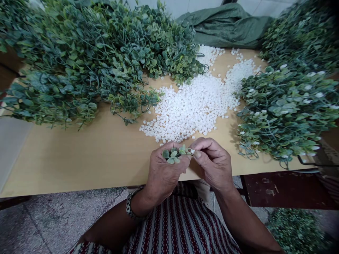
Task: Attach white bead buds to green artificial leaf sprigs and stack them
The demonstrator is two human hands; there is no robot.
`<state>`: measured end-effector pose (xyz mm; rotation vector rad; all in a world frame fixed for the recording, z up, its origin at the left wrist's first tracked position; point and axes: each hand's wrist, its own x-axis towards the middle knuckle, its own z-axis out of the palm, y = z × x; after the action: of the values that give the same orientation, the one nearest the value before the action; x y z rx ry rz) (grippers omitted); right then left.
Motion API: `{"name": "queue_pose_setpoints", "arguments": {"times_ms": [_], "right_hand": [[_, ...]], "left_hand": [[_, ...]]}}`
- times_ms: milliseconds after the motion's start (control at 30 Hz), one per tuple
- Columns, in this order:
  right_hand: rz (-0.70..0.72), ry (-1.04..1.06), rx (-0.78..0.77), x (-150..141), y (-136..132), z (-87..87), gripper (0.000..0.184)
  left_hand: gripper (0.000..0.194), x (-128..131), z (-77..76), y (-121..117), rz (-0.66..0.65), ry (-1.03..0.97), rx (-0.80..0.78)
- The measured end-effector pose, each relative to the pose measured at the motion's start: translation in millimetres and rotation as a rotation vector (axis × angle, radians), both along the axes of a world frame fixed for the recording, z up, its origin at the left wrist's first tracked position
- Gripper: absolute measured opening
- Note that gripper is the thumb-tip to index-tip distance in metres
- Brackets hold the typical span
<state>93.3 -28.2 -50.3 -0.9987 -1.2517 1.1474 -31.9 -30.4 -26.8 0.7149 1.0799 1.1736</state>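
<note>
My left hand (165, 174) is closed around a small artificial leaf sprig (173, 155), whose rounded green leaves poke out above the fingers. Close beside it, my right hand (214, 162) pinches a tiny white flower piece (192, 151) between thumb and forefinger at the sprig's tip. Whether that piece is fixed on the stem, I cannot tell. Just beyond both hands spreads a heap of small white flower pieces (188, 109) on the tabletop.
Artificial greenery (87, 53) is piled across the left and back of the wooden table (66, 155). White-tipped bunches (288, 109) lie at the right. A green sack (227, 26) sits at the back. Below right are a dark red bench (286, 190) and more greenery (293, 225).
</note>
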Motion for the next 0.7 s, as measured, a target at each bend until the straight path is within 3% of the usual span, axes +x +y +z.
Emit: {"name": "queue_pose_setpoints", "arguments": {"times_ms": [267,700], "right_hand": [[-0.047,-0.031,0.074,-1.0,-1.5,-6.0,0.003],[-0.235,-0.195,0.376,-6.6,-6.4,-8.6,0.024]], "left_hand": [[0.012,2.4,-0.9,0.0,0.017,0.024,-0.007],[0.012,6.9,-7.9,-3.6,0.044,0.024,0.054]]}}
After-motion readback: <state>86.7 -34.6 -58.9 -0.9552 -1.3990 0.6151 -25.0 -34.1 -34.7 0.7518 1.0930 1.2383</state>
